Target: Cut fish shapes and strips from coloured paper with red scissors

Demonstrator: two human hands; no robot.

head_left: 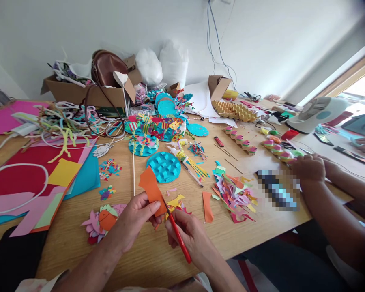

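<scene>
My left hand [141, 215] pinches a piece of orange paper [152, 184] between thumb and fingers. In my right hand [188, 229] is a pair of scissors with red handles [180, 239]; its dark blades meet the paper's right edge. Just beyond the paper lies a round blue disc [163, 167] with woven-looking paper strips. Yellow and pink scraps [176, 200] sit behind my right hand, partly hidden by it. To the right lies a loose orange strip [207, 207]. Left of my left hand are cut paper fish shapes [108, 219] in orange, pink and green.
A heap of coloured scraps [232, 194] lies right of centre. Decorated blue discs and paper fish [155, 127] crowd the middle back. Stacked coloured sheets [69, 158] cover the left side. A cardboard box [79, 91] stands behind them. Another person's arms [322, 194] rest at the right.
</scene>
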